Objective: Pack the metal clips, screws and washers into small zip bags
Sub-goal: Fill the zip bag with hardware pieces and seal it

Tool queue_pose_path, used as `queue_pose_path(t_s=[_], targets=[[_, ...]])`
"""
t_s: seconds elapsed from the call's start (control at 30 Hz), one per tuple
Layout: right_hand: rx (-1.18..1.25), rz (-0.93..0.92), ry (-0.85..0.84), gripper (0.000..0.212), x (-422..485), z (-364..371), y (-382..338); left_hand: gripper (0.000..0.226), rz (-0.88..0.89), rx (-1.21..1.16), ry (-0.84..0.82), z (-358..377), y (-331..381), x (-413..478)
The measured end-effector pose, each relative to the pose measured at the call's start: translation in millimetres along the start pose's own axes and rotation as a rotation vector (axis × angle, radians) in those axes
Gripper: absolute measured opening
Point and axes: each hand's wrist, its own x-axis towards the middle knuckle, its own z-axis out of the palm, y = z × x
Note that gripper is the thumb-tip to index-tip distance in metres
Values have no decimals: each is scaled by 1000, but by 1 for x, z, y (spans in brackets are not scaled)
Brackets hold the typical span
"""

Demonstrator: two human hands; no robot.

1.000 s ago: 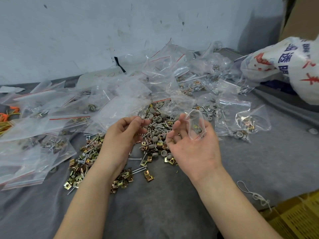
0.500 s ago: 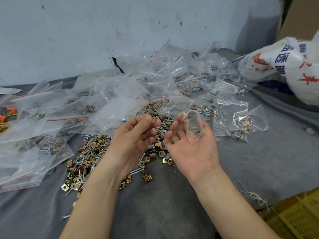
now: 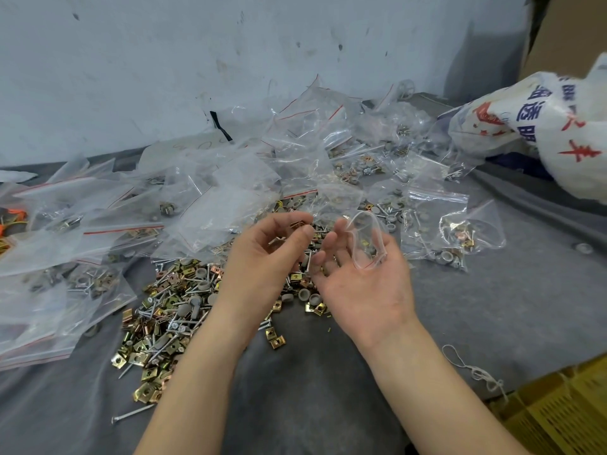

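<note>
My left hand (image 3: pixel 262 257) is raised over the loose pile of brass clips, screws and grey washers (image 3: pixel 170 310) and pinches a brass metal clip (image 3: pixel 297 223) between thumb and fingertips. My right hand (image 3: pixel 364 280) is palm up beside it, fingers curled round a small clear zip bag (image 3: pixel 366 238) whose mouth stands open toward the left hand. A few small parts show inside the bag. The clip is a short gap away from the bag's mouth.
Filled and empty zip bags (image 3: pixel 230 198) cover the grey cloth behind and to the left. More filled bags (image 3: pixel 440 231) lie to the right. A large white printed sack (image 3: pixel 538 126) sits at the far right, a yellow crate (image 3: pixel 558 415) at the lower right.
My left hand has risen from the pile with a clip and moved right toward the bag. My right hand holds the bag in nearly the same spot.
</note>
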Motion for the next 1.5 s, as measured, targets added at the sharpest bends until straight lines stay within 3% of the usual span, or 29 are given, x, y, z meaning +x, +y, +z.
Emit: queue_pose_path(t_s=[0.17,0.37,0.63,0.83,1.0,1.1,1.23,1.5], targets=[[29,16,-18,27,0,1,0,20,73,188,-50,11,5,-4],[24,38,-33,20,1,1,1,32,224,634,-139,22,6,-8],[-56,74,-26,32,-1,0,-1,31,265,971,-197,39,17,-5],[-139,69,0,42,-2,-3,-2,32,232,997,-195,52,18,-3],[-143,53,8,35,-1,-1,-1,34,248,732,-131,46,23,-2],[2,33,19,29,0,1,1,29,220,600,-75,28,20,1],[102,15,-15,28,2,0,3,27,192,611,-40,7,10,2],[50,44,-35,22,1,0,5,29,273,616,-102,8,-1,-7]])
